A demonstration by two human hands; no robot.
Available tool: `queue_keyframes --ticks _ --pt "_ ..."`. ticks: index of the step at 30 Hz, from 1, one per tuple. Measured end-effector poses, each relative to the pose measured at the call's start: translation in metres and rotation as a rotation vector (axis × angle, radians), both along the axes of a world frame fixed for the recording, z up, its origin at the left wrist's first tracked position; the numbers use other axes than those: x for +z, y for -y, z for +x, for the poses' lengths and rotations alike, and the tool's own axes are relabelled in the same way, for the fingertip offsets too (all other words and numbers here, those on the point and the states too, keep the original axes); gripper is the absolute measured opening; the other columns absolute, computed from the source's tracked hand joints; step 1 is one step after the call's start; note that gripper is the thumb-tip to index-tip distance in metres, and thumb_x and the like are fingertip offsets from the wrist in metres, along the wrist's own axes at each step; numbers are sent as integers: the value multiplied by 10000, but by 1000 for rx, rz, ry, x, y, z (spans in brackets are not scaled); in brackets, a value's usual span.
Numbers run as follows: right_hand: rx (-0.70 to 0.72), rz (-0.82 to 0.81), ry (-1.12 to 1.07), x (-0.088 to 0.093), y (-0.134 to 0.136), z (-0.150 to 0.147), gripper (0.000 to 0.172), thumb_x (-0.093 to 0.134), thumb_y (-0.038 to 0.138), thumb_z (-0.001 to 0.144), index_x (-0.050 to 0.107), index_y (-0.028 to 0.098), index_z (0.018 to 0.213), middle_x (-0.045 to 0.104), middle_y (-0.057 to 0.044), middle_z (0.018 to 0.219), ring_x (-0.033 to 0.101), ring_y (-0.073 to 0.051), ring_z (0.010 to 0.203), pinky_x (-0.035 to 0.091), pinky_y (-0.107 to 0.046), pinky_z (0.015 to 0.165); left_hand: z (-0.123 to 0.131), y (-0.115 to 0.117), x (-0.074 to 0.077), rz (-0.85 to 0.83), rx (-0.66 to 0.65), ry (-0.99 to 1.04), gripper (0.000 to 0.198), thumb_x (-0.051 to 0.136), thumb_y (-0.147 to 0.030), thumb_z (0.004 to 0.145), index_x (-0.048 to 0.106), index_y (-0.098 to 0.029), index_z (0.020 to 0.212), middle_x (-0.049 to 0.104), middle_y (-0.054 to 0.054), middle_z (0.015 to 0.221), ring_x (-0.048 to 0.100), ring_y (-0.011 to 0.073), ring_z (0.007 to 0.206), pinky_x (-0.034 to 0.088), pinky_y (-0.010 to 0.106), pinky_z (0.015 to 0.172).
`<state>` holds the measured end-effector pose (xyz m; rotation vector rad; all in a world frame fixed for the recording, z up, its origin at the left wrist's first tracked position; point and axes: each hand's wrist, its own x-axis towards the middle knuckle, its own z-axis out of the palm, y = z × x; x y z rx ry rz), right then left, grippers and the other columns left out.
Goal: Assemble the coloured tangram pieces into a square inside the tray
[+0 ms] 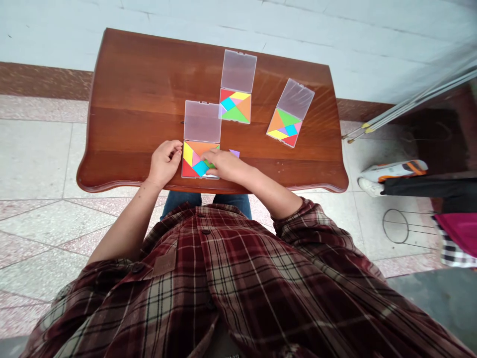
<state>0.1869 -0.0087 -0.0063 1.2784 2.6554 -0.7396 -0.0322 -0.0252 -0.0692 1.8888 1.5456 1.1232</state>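
The open clear plastic case (201,122) holds flat, brightly coloured geometric pieces (201,168). At its left edge, the left hand (164,160) is loosely curled, apparently empty. Over its right half, the right hand (225,165) has fingers bent down at a flat green piece (210,163); grip cannot be determined. A flat purple piece (234,153) lies right of it. Recommended: steady the case, align edges before pressing.

Left hand (166,160) curls loosely, right hand (222,164) palm-down

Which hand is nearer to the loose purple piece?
Right. The right hand is beside the purple piece; the left hand is farther off, left of the nearest open box.
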Motion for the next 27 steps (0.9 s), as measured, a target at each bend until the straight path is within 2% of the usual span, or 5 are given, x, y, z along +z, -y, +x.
queue_keyframes --ticks 10,20,24,27 --pt "56 80 81 0 0 -4 386 626 225 897 556 191 1275 612 -107 1175 608 -226 980 367 -284 705 0 -1 0 -8 11 0 170 485 -213 818 616 -208 926 625 19 863 574 150 778 500 300 792" --pt "17 45 16 -1 -2 -2 386 628 203 883 570 205 1265 626 -86 1142 607 -200 941 385 -281 735 -1 -1 0 -8 0 0 173 490 -219 813 624 -206 922 628 23 867 575 150 785 501 298 800" --pt "-82 48 -123 -2 -8 15 393 634 158 853 584 184 1242 641 -76 1097 599 -195 947 414 -295 799 -1 -1 0 6 -3 4 167 498 -226 814 626 -203 920 628 21 858 568 144 760 496 288 768" --pt "-270 113 -221 -4 -14 41 328 592 148 859 603 167 1187 652 -65 993 589 -193 900 425 -312 819 -1 -1 1 2 -4 -4 157 503 -257 835 623 -208 923 630 20 867 561 144 765 498 285 758"
